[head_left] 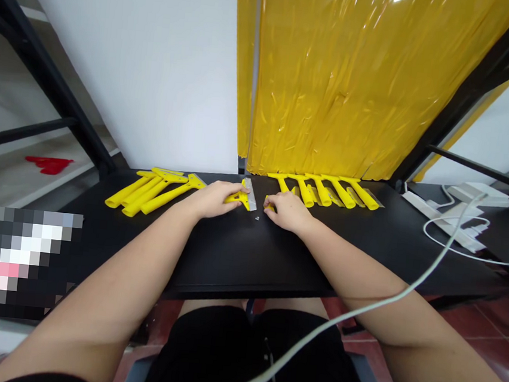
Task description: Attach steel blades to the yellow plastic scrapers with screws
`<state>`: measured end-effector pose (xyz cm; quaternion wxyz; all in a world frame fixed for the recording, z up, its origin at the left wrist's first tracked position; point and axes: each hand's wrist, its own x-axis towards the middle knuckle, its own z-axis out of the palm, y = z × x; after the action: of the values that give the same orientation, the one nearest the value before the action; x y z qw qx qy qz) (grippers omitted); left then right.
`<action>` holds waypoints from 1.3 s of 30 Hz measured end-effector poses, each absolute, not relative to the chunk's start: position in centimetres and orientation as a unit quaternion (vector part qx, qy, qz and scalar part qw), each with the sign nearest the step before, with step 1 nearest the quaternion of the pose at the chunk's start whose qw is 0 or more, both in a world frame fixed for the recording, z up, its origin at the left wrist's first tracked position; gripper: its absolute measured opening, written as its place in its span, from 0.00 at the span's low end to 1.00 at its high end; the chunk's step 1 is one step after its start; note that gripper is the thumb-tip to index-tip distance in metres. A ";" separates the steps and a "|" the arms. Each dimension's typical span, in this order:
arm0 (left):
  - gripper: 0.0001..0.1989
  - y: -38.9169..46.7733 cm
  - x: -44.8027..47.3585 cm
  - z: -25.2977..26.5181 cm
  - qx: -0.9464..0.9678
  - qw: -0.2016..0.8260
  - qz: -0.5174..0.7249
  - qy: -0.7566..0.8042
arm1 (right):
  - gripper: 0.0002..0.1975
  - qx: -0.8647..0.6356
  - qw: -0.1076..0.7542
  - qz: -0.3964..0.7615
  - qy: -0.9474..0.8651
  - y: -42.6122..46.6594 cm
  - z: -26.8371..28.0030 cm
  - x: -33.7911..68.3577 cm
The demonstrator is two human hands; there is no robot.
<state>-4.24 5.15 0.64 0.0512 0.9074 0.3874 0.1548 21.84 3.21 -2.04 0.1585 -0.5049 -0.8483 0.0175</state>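
Presently gripping a yellow scraper [243, 200] with the left hand [212, 200], with thumb and fingers closed about the yellow body. Located near the middle of the black tabletop [225, 254], with metal blade [250, 194] facing right, towards the other hand. Cannot tell whether touching the surface or held just above.

Just to the right, with the right hand [291, 211], pinching a small yellow piece [270, 206] between curled fingertips. Mostly hidden by those fingers; cannot identify further. Between both hands, on the tabletop, showing a tiny metallic part [257, 218], apart from either hand and too small to name.

Beyond the left hand, to the left, holding a cluster of yellow scrapers [146, 197], laid slantwise, partly overlapping, with handle ends pointing towards the near left. Behind and to the right of the right hand, bearing a row of scrapers [326, 193], set side by side with blades visible between handles.

Further right, carrying a white power strip [436, 217] with plugs and cords. At the rear, bounded by a white panel [149, 67] and a glossy yellow curtain [332, 84].
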 end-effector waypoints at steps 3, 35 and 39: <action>0.22 5.1 -4.1 0.6 0.911 0.055 0.150 0.381 | 0.09 -0.547 0.169 0.030 -0.819 3.2 -1.8 21.8; 0.21 4.5 -3.2 0.8 0.917 0.071 0.138 0.369 | 0.21 -0.458 0.513 0.440 -0.578 5.7 -1.3 26.0; 0.22 4.3 -3.2 0.9 0.913 0.074 0.143 0.374 | 0.16 -0.426 0.504 0.535 -0.527 5.3 -0.7 25.5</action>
<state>-3.18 4.30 0.85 0.0742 0.9133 0.3741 0.1430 25.54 5.30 -0.71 0.5045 -0.4257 -0.5270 0.5353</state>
